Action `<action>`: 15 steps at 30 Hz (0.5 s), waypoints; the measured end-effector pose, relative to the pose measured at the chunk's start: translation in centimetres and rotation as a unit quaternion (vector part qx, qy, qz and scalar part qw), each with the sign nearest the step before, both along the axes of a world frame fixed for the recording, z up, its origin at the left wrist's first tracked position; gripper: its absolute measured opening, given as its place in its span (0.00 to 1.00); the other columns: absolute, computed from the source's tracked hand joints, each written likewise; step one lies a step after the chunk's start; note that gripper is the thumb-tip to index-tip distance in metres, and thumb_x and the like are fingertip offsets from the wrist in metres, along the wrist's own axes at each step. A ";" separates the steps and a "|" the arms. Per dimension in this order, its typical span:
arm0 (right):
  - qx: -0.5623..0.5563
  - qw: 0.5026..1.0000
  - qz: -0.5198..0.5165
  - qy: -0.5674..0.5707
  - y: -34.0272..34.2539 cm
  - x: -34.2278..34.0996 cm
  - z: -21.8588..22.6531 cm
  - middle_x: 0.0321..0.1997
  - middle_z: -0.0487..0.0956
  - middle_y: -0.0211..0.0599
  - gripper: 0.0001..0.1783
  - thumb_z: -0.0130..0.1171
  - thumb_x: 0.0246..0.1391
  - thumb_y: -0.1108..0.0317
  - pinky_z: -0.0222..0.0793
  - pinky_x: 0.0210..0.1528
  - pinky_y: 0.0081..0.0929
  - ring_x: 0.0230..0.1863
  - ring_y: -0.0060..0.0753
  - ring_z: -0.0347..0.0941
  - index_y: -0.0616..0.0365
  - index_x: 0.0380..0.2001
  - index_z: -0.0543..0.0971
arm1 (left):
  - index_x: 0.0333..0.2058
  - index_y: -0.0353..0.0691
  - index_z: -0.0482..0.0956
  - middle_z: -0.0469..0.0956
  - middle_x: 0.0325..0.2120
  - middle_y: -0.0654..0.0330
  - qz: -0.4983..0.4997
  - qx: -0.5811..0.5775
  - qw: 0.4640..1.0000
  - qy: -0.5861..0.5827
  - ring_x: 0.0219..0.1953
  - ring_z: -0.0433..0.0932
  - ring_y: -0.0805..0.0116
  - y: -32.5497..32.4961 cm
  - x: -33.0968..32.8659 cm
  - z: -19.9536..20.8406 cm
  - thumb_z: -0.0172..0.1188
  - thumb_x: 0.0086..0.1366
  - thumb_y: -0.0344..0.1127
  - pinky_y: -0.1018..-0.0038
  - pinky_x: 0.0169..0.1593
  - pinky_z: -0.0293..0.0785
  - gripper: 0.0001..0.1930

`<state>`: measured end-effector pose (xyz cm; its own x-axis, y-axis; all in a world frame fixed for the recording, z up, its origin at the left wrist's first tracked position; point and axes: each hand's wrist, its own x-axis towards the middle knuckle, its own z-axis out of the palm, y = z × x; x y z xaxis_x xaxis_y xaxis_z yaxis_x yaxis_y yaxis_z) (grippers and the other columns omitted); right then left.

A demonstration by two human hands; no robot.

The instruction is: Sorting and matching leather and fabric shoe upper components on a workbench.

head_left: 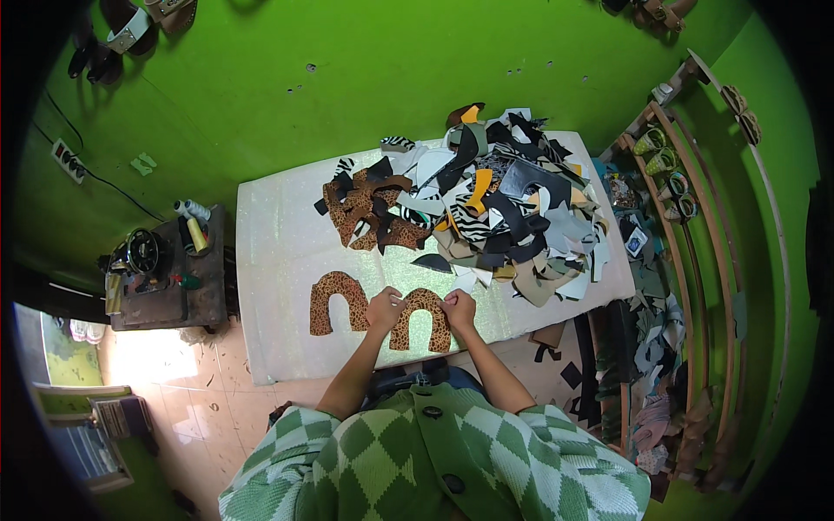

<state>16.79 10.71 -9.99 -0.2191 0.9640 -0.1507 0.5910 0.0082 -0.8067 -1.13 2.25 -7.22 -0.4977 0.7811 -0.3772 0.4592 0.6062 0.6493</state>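
Observation:
A U-shaped leopard-print piece (423, 300) lies near the front edge of the white-covered table (276, 234), its curve away from me and its two legs toward me. My left hand (385, 310) pinches the left side of its curve, and my right hand (460, 310) has its fingers closed on the right side. Just left of my left hand is a second leopard-print piece of the same shape (334, 283), lying flat. Farther back, leopard-print scraps (352, 204) form the left part of a large heap of cut pieces (495, 204) in black, white, zebra, grey and orange.
At the left stands a small dark table (161, 304) with a sewing machine (142, 250) and thread spools (196, 230). On the right, a wooden rack (695, 200) holds sandals (663, 161). More scraps (651, 321) are piled beside it. A green wall (391, 78) rises behind the table.

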 end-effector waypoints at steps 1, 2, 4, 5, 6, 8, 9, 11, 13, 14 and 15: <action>-0.003 1.000 -0.002 0.002 0.0 0.0 -0.1 0.18 0.76 0.34 0.13 0.72 0.33 0.69 0.68 0.26 0.23 0.20 0.25 0.71 0.61 0.21 0.76 | 0.35 0.47 0.77 0.81 0.28 0.62 0.003 0.000 1.000 0.012 0.31 0.80 0.65 0.0 0.3 0.2 0.65 0.50 0.45 0.68 0.34 0.74 0.15; -0.006 1.000 -0.004 0.003 -0.1 0.1 -0.1 0.18 0.76 0.35 0.13 0.71 0.33 0.69 0.68 0.26 0.23 0.20 0.25 0.71 0.61 0.21 0.76 | 0.35 0.48 0.77 0.81 0.28 0.63 0.006 0.000 1.000 0.023 0.31 0.80 0.64 0.0 0.4 0.5 0.65 0.50 0.44 0.68 0.34 0.74 0.14; 0.000 1.000 0.001 0.002 -0.2 0.0 -0.1 0.18 0.75 0.34 0.13 0.71 0.34 0.69 0.68 0.26 0.23 0.20 0.25 0.71 0.61 0.21 0.76 | 0.35 0.48 0.77 0.81 0.28 0.63 0.011 0.000 1.000 0.019 0.31 0.80 0.64 -0.1 0.3 0.4 0.64 0.50 0.44 0.68 0.34 0.74 0.14; 0.006 1.000 0.006 0.000 -0.2 0.0 -0.1 0.17 0.75 0.34 0.13 0.71 0.34 0.69 0.67 0.26 0.23 0.19 0.25 0.71 0.61 0.20 0.76 | 0.35 0.48 0.77 0.81 0.28 0.63 0.016 0.000 1.000 0.015 0.31 0.80 0.64 -0.2 0.2 0.4 0.64 0.50 0.44 0.68 0.34 0.74 0.14; 0.006 1.000 0.004 0.000 -0.3 0.0 -0.1 0.17 0.75 0.34 0.13 0.71 0.34 0.69 0.67 0.26 0.23 0.19 0.25 0.71 0.61 0.20 0.76 | 0.35 0.48 0.77 0.81 0.28 0.63 0.015 -0.001 1.000 0.014 0.31 0.80 0.64 -0.2 0.3 0.5 0.64 0.50 0.44 0.68 0.34 0.74 0.14; 0.019 1.000 0.006 -0.002 -0.3 0.1 -0.2 0.17 0.74 0.34 0.13 0.71 0.34 0.70 0.67 0.25 0.23 0.19 0.25 0.70 0.61 0.20 0.75 | 0.34 0.48 0.77 0.81 0.28 0.63 0.016 0.006 1.000 0.024 0.31 0.80 0.63 0.0 0.3 0.7 0.64 0.50 0.43 0.67 0.34 0.74 0.13; 0.018 1.000 0.006 -0.003 -0.4 0.1 -0.2 0.17 0.74 0.34 0.13 0.71 0.34 0.70 0.67 0.25 0.23 0.19 0.25 0.70 0.61 0.20 0.75 | 0.34 0.48 0.77 0.81 0.28 0.63 0.016 0.005 1.000 0.023 0.31 0.80 0.63 -0.1 0.4 0.7 0.64 0.50 0.43 0.67 0.34 0.74 0.13; 0.041 0.999 0.014 -0.007 -0.5 0.0 -0.2 0.16 0.73 0.34 0.13 0.70 0.35 0.70 0.66 0.25 0.23 0.18 0.25 0.69 0.61 0.21 0.74 | 0.31 0.48 0.76 0.80 0.25 0.64 0.008 0.018 0.998 0.053 0.30 0.79 0.64 -0.1 0.7 0.8 0.64 0.49 0.42 0.68 0.33 0.74 0.11; 0.043 0.999 0.014 -0.005 -0.7 -0.2 0.2 0.16 0.73 0.35 0.13 0.69 0.36 0.70 0.67 0.25 0.25 0.19 0.28 0.70 0.61 0.20 0.74 | 0.29 0.48 0.76 0.79 0.24 0.65 0.008 0.019 0.997 0.072 0.30 0.78 0.64 0.0 0.9 0.4 0.64 0.49 0.40 0.67 0.33 0.72 0.10; 0.045 0.999 0.013 -0.003 -0.8 -0.3 0.5 0.15 0.73 0.36 0.12 0.68 0.37 0.70 0.67 0.25 0.27 0.19 0.31 0.71 0.61 0.20 0.73 | 0.28 0.47 0.75 0.78 0.22 0.65 0.007 0.021 0.996 0.091 0.30 0.77 0.64 0.1 1.1 0.3 0.63 0.48 0.39 0.66 0.33 0.71 0.08; 0.046 0.999 0.013 -0.004 -0.8 -0.3 0.7 0.15 0.73 0.36 0.12 0.68 0.37 0.70 0.67 0.25 0.27 0.19 0.31 0.71 0.61 0.20 0.73 | 0.28 0.47 0.75 0.78 0.22 0.65 0.008 0.021 0.996 0.090 0.30 0.77 0.64 0.1 1.4 0.3 0.63 0.48 0.39 0.66 0.33 0.71 0.08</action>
<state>16.50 9.89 -9.25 -0.2442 0.9676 -0.0642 0.5955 0.0974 -0.7974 0.27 2.37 -6.95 -0.5662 0.7863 -0.2473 0.5613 0.5875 0.5829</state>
